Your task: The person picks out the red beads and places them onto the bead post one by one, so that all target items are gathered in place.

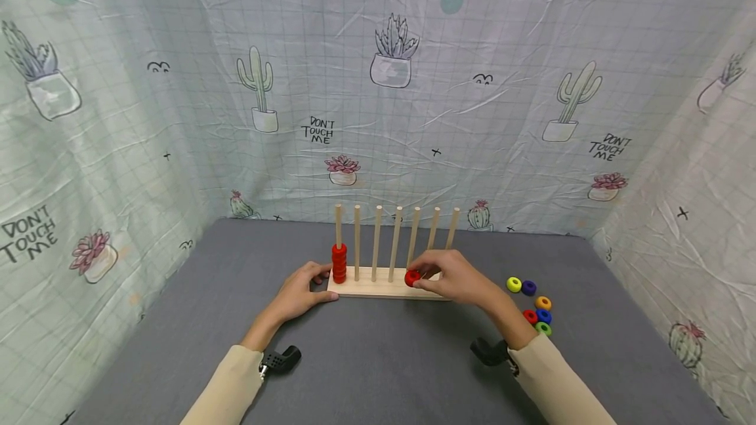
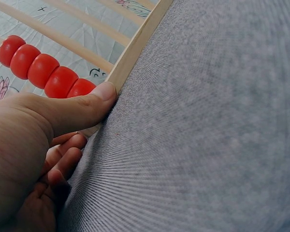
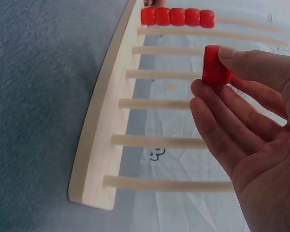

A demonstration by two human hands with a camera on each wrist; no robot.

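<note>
A wooden peg rack [image 1: 378,290] stands on the table, with several upright pegs in a row. Red beads [image 1: 339,266] are stacked on its leftmost peg. My left hand [image 1: 298,294] holds the left end of the base, thumb on the front edge and fingers round behind. Between thumb and fingertips, my right hand [image 1: 455,277] pinches a single red bead [image 3: 215,70]. That bead is in front of the pegs, right of the middle, and apart from the stack. In the right wrist view it overlaps the end of one peg's visible length.
Right of the rack, beside my right forearm, lie loose beads: yellow [image 1: 510,286], purple [image 1: 525,290], orange [image 1: 537,305], red [image 1: 525,318], blue [image 1: 549,319] and green [image 1: 539,332]. Behind the grey table [image 1: 378,366] hangs a patterned cloth [image 1: 443,110], which also lines both sides.
</note>
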